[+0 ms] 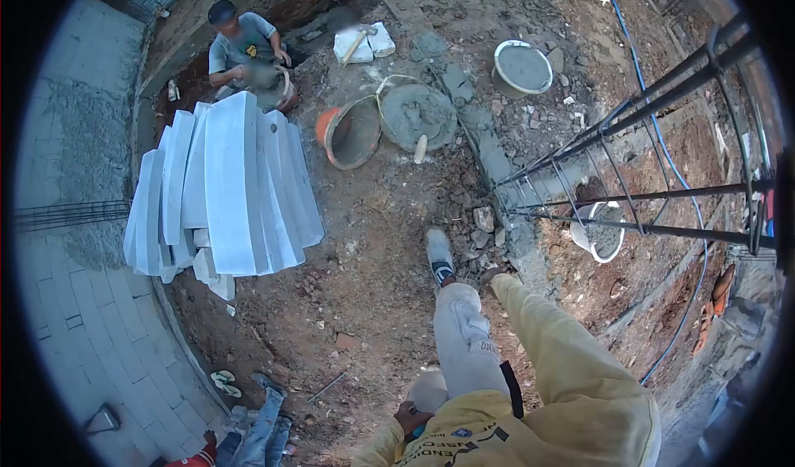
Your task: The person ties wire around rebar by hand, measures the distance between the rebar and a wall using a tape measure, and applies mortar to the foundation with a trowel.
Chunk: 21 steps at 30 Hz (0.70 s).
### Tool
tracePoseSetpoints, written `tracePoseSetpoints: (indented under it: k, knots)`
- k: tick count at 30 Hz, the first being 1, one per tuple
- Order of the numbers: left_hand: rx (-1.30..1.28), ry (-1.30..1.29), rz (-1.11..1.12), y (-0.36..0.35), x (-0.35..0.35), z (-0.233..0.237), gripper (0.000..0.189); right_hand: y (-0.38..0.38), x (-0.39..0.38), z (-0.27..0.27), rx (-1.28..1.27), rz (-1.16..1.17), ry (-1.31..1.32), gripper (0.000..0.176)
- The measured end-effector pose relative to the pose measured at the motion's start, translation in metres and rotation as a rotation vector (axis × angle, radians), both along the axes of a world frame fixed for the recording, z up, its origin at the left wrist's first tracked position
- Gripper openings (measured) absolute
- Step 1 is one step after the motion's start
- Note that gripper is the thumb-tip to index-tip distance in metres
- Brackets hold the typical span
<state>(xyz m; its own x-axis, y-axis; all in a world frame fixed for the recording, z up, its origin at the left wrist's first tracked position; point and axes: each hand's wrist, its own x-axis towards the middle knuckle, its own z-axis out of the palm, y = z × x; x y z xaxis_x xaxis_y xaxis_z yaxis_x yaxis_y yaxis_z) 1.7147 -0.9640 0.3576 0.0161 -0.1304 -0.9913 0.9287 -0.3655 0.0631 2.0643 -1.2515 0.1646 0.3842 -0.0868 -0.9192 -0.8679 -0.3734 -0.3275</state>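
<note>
My right hand (pixel 494 275) reaches down past my right sleeve toward the dirt beside broken rubble (pixel 484 219). It looks small and dark there, and its fingers do not show clearly. Close to my body, my left hand (pixel 411 417) is curled at my thigh over a small teal thing, which is mostly hidden. My foot in a grey shoe (pixel 438 247) stands on the soil just left of the rubble. Ahead of it lies a round patch of wet mortar (pixel 414 115) with a pale wooden handle (pixel 421 149) sticking out.
A stack of pale blocks (pixel 232 185) stands at left. Behind it a co-worker (pixel 244 49) crouches by a bucket. An orange bucket (pixel 352 136) lies tipped. Mortar-filled buckets (pixel 523 68) (pixel 603 233) sit right. A rebar cage (pixel 646 169) slants across; a blue hose (pixel 654 127) runs behind.
</note>
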Motion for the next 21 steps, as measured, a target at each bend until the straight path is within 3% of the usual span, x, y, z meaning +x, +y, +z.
tracePoseSetpoints:
  k: [1, 3, 5, 7, 12, 17, 19, 21]
  knots:
    - [0.053, 0.096, 0.067, -0.008, 0.005, 0.003, 0.104, 0.022, 0.054, -0.012, 0.026, -0.002, -0.015, 0.027]
    - [0.029, 0.243, 0.164, -0.016, 0.052, 0.039, 0.095, 0.069, 0.152, -0.037, 0.086, -0.031, -0.028, 0.027]
    - [-0.002, 0.237, 0.203, -0.022, 0.005, 0.022, 0.103, 0.112, 0.23, -0.06, 0.135, -0.111, -0.018, 0.028]
    - [0.03, 0.378, 0.727, -0.03, 0.086, 0.082, 0.056, 0.153, 0.29, -0.081, 0.18, -0.219, -0.001, 0.028]
    - [0.11, 0.317, 0.426, -0.041, 0.095, 0.065, 0.057, 0.226, 0.363, -0.125, 0.242, -0.57, 0.115, 0.029]
    - [0.136, 0.273, 0.313, -0.03, 0.098, 0.057, 0.057, 0.224, 0.395, -0.155, 0.364, -0.856, 0.298, 0.031]
    - [0.133, 0.239, 0.272, -0.025, 0.094, 0.055, 0.057, 0.21, 0.416, -0.126, 0.337, -0.873, 0.355, 0.028]
    - [0.122, 0.187, 0.234, -0.022, 0.091, 0.05, 0.057, 0.184, 0.414, -0.096, 0.326, -0.666, 0.281, 0.024]
